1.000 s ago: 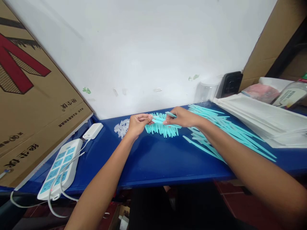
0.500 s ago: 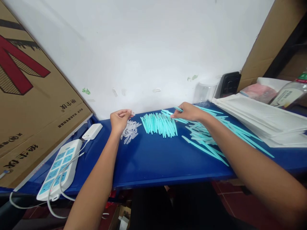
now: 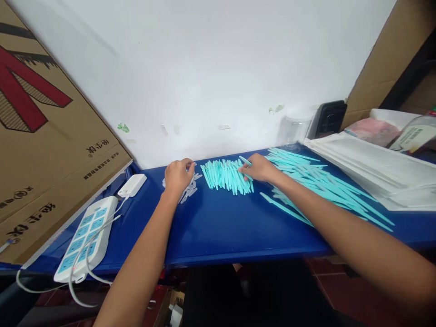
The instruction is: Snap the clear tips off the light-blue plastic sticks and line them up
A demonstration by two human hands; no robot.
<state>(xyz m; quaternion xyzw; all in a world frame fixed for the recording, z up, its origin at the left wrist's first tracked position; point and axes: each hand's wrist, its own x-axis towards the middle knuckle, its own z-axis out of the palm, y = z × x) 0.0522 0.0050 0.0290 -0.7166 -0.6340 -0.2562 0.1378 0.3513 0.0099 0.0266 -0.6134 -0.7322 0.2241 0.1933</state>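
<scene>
My left hand (image 3: 178, 176) is closed above a loose pile of small clear plastic caps (image 3: 190, 190), with the tip of a clear cap just showing at its fingertips. The hand hides part of that pile. In my right hand (image 3: 258, 168) a turquoise eyebrow razor (image 3: 245, 161) is pinched, at the right end of a neat row of the same slim razors (image 3: 223, 176). Under and behind my right forearm spreads a looser heap of turquoise razors (image 3: 316, 175); one razor (image 3: 284, 209) lies apart along its front.
On the blue tabletop (image 3: 218, 231), a power strip (image 3: 86, 238) and white adapter (image 3: 132, 185) with cables lie left, beside a large cardboard box (image 3: 57, 136). White sheets (image 3: 374, 170), a clear jar (image 3: 295, 129), a black device (image 3: 330, 119) and a bottle (image 3: 415, 136) stand right.
My right hand has moved slightly down and left from the loose heap to the row's right end, carrying a razor. My left hand has shifted right, turning palm-down over the caps.
</scene>
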